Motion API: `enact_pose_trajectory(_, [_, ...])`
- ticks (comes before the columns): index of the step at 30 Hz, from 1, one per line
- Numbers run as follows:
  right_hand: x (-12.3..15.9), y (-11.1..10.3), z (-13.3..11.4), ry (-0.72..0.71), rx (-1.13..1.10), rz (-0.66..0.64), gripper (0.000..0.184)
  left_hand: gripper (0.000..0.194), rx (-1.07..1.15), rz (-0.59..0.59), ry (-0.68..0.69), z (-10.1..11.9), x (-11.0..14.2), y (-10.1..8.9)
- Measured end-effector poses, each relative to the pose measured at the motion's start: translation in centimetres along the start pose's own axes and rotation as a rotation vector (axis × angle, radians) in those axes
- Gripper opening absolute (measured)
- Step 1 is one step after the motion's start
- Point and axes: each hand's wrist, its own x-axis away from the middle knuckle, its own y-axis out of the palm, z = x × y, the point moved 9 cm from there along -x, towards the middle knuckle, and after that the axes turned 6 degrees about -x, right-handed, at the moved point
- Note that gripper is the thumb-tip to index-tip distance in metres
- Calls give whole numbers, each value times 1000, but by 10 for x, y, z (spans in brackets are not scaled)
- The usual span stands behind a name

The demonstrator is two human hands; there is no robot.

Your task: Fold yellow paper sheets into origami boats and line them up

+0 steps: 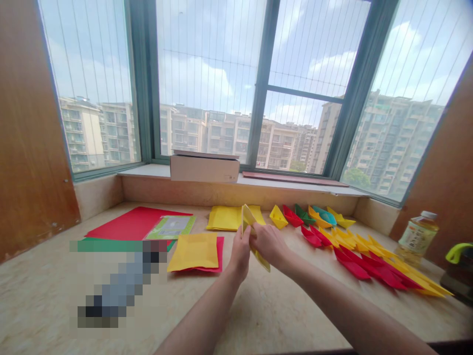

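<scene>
Between my two hands a folded piece of yellow paper [263, 260] is held up on edge above the stone counter. My left hand [241, 250] grips its near left side, fingers wrapped round it. My right hand [269, 241] is closed on the paper from the right, and its fingertips are partly hidden. Left of my hands lies a stack of yellow folded sheets [195, 251] with red ones [220, 256] under it. Farther back, more yellow folded sheets [223, 217] lie behind the held paper.
Folded paper boats in red [353, 264], yellow [278, 217], green [304, 214] and blue [325, 216] cover the right side. A bottle [417, 239] stands beyond them. Red sheets [129, 224] and a clear-and-green packet [172, 227] lie left, near a pixelated patch. A white box [204, 168] sits on the sill.
</scene>
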Motion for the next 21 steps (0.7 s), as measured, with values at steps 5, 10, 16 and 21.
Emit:
enact_pose_trajectory(5, [5, 12, -5, -18, 98, 45, 17, 29, -141, 61, -3, -4, -4, -11])
enact_pose_trajectory(10, [19, 27, -10, -118, 144, 94, 20, 27, -173, 52, -23, -8, -2, -11])
enact_pose_trajectory(16, [28, 37, -11, -184, 128, 145, 26, 28, -210, -24, -37, -7, 0, -4])
enact_pose_trajectory(21, [30, 41, 7, -197, -29, 142, 20, 37, -245, -110, -25, -9, -1, 0])
